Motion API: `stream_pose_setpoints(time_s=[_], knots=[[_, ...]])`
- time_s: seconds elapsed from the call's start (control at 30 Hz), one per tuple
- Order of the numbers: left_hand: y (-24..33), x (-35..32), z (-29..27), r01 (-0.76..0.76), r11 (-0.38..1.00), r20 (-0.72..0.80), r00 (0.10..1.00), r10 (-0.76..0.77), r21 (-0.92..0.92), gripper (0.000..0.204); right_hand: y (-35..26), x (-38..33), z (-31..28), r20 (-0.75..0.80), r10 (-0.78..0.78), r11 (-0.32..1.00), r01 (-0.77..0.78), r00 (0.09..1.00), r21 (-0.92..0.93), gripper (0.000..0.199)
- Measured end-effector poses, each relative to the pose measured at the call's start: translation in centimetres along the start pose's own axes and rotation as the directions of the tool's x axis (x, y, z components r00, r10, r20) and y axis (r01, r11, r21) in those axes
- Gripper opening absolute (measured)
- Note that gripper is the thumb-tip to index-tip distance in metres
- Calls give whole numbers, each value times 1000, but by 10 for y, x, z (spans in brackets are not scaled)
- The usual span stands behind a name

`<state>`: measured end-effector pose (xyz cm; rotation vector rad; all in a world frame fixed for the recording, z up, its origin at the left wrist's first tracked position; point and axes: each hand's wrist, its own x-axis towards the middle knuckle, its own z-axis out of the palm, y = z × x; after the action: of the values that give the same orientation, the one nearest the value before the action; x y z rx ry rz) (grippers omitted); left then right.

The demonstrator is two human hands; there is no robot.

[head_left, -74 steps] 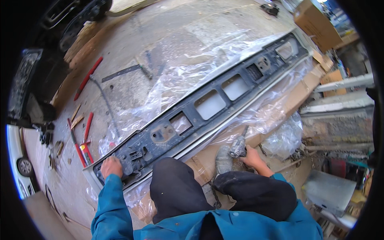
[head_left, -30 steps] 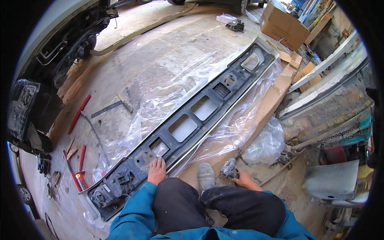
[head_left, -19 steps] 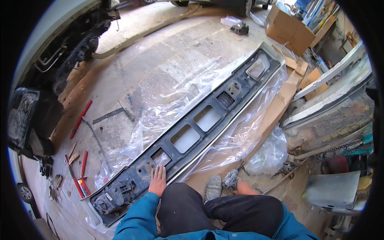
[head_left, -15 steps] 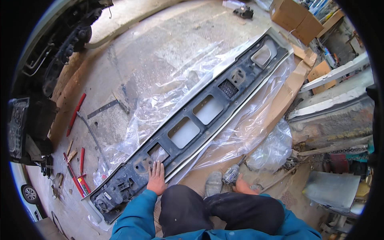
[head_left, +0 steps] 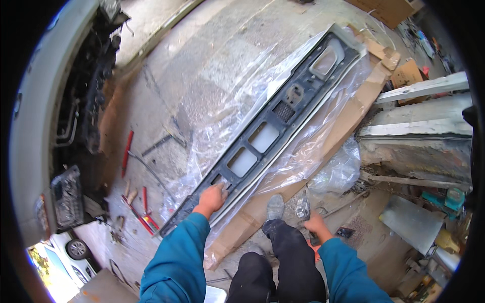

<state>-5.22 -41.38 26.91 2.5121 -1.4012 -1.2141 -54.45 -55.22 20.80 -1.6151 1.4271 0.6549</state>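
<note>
A long dark vehicle bumper panel (head_left: 242, 187) with pale edges lies diagonally across clear plastic film and cardboard. My left hand (head_left: 213, 196) is over its near part, beside a small square opening, fingers loosely bent and somewhat blurred. Whether it presses on the panel is hard to see. Farther up the panel are larger openings and a dark mesh patch (head_left: 284, 111). My right hand (head_left: 317, 226) grips the handle of a power drill (head_left: 302, 207), held low beside my right leg, right of the panel. The drill's tip is not clear.
Red-handled tools (head_left: 144, 209) and a red bar (head_left: 127, 154) lie left of the panel. A vehicle with exposed parts (head_left: 76, 121) stands at the left. Flattened cardboard (head_left: 343, 121) borders the panel's right side. White metal beams (head_left: 424, 88) and a grey metal sheet (head_left: 411, 222) are at the right.
My view has risen and shifted, and my legs are now straighter. My left hand has gone from flat on the panel to loosely bent. The drill stays in my right hand.
</note>
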Motion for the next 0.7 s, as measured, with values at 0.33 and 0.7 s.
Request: stream_pose_setpoints(time_s=[0.33,0.7], knots=[[85,-176,-206,74,989,127,990,-58,-131,48,-4,-223,-56,-67,173,869,-120,983,481,56],[-74,-287,-268,564,811,186,823,-537,-155,45,-82,-266,-129,19,400,735,-333,916,590,40]])
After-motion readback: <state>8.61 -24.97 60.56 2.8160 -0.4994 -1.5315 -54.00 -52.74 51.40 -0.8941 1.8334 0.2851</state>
